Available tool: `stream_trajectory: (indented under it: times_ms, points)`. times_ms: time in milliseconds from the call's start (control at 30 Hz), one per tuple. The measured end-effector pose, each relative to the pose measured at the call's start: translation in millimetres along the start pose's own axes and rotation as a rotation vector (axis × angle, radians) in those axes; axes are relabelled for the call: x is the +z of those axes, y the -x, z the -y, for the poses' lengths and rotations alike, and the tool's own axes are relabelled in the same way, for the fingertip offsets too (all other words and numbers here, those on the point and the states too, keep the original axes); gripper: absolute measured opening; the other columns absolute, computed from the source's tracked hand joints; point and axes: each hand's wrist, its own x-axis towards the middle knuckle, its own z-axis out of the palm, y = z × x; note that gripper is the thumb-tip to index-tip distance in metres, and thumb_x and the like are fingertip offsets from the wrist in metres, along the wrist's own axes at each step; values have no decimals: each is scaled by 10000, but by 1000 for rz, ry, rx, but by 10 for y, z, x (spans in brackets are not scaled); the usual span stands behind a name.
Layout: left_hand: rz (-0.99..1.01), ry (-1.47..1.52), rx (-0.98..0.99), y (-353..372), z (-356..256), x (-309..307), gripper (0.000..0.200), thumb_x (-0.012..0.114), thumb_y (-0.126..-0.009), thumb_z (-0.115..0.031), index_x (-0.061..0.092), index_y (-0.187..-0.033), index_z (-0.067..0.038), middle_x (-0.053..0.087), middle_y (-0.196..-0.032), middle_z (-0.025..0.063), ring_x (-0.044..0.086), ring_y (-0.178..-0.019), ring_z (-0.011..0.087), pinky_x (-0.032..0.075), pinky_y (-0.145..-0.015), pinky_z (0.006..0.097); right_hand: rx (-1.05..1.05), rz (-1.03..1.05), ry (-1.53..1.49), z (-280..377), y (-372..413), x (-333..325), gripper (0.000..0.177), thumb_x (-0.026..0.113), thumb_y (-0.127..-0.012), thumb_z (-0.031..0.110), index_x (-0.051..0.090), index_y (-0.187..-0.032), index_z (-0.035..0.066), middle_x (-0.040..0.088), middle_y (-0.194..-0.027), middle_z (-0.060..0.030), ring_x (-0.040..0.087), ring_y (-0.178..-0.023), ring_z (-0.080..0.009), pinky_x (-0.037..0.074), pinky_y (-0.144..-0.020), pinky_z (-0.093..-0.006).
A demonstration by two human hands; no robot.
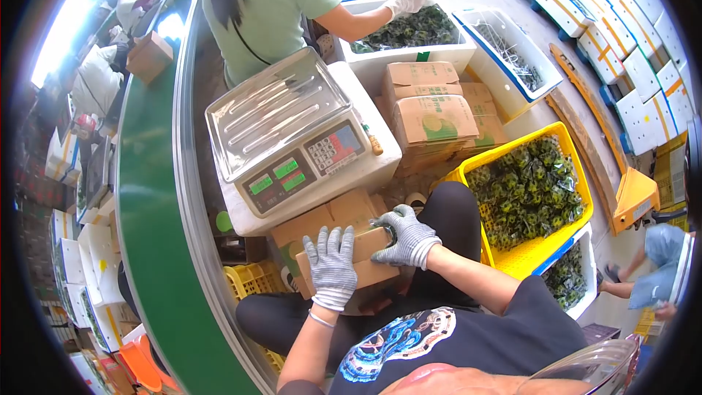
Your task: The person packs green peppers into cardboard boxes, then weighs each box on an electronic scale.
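A brown cardboard box (369, 245) rests across my lap, tilted. My left hand (331, 267), in a grey striped glove, lies on its near side with the fingers stretched out and spread. At the box's right end my right hand (406, 238), gloved alike, is curled around the corner, thumb on the near side. A small dark green patch shows between its fingers; what it is I cannot make out. Just beyond the box, a digital scale (289, 132) with a steel pan and lit green displays sits on a white foam box (380, 132).
A yellow crate (523, 260) with bagged leafy greens stands at my right. Flattened cardboard boxes (435, 117) are stacked ahead. A green conveyor belt (150, 205) runs along my left. A co-worker (274, 7) in a green shirt handles a packet. An orange pallet jack (632, 201) is farther right.
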Motion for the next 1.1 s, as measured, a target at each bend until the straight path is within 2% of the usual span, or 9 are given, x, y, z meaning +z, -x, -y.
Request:
stream_trajectory:
  times_ms: [400, 467, 533, 667, 733, 800, 867, 933, 1100]
  points:
    - [109, 19, 216, -142, 52, -372, 980, 784, -467, -437, 443, -1316, -87, 480, -1107, 160, 475, -1044, 356, 302, -996, 559, -90, -87, -157, -244, -226, 124, 702, 844, -597, 341, 546, -1178, 82, 535, -1127, -176, 603, -984, -280, 522, -831, -360]
    - [121, 351, 63, -199, 263, -569, 861, 766, -524, -321, 458, -1288, -67, 531, -1055, 134, 530, -1012, 333, 385, -955, 518, -70, 57, -925, -200, -162, -65, 414, 717, -782, 68, 525, -1149, 53, 602, -1001, -72, 636, -706, -149, 538, -577, -267]
    - [-91, 1080, -129, -97, 447, -802, 805, 731, -566, -233, 444, -1285, -14, 572, -1104, 146, 573, -1014, 340, 471, -895, 463, -348, -78, -1238, -188, -49, -248, 358, 691, -824, 89, 528, -1141, 55, 590, -1134, -88, 584, -941, -137, 526, -762, -278]
    - [-302, 2088, -452, 245, 492, -405, 770, 698, -664, -241, 392, -1327, 2, 546, -1220, 177, 549, -1112, 342, 485, -918, 482, -811, -124, -1013, 210, 109, -453, 395, 582, -890, 138, 467, -1253, 31, 488, -1295, -174, 526, -1163, -259, 427, -982, -407]
    - [-521, 2267, -574, 270, 361, 204, 735, 683, -711, -285, 396, -1323, 4, 559, -1191, 175, 553, -1099, 340, 487, -908, 487, -985, -152, -285, 430, 18, -413, 448, 565, -901, 193, 439, -1306, 49, 478, -1309, -170, 522, -1168, -313, 452, -945, -415]
    - [-458, 2593, -308, 231, 21, 610, 619, 611, -806, -299, 414, -1315, -6, 548, -1203, 157, 568, -1062, 318, 492, -893, 482, -523, -213, 75, 573, 354, -385, 447, 586, -879, 181, 467, -1294, 70, 484, -1291, -179, 534, -1131, -351, 468, -919, -401]
    - [-326, 2780, -141, 217, -170, 850, 570, 565, -836, -285, 414, -1315, -14, 539, -1203, 146, 540, -1089, 300, 451, -925, 460, -733, -472, -131, 278, 597, -591, 335, 634, -832, 126, 583, -1156, 55, 546, -1216, -181, 582, -1057, -337, 479, -894, -380]
    - [-180, 2835, -65, 247, -250, 957, 524, 520, -866, -270, 414, -1314, -21, 530, -1204, 134, 512, -1116, 282, 410, -957, 438, -472, -623, -370, -208, 978, -915, 205, 647, -820, 69, 641, -1018, 19, 639, -1023, -117, 621, -926, -252, 494, -835, -333]
    - [294, 2728, 187, 100, -273, 942, 421, 405, -941, -235, 413, -1314, -40, 507, -1206, 104, 442, -1184, 237, 308, -1038, 382, 718, -1160, -178, -3502, 2406, -401, 512, 714, -696, 319, 590, -1117, 54, 638, -1016, -206, 614, -979, -318, 490, -863, -386]
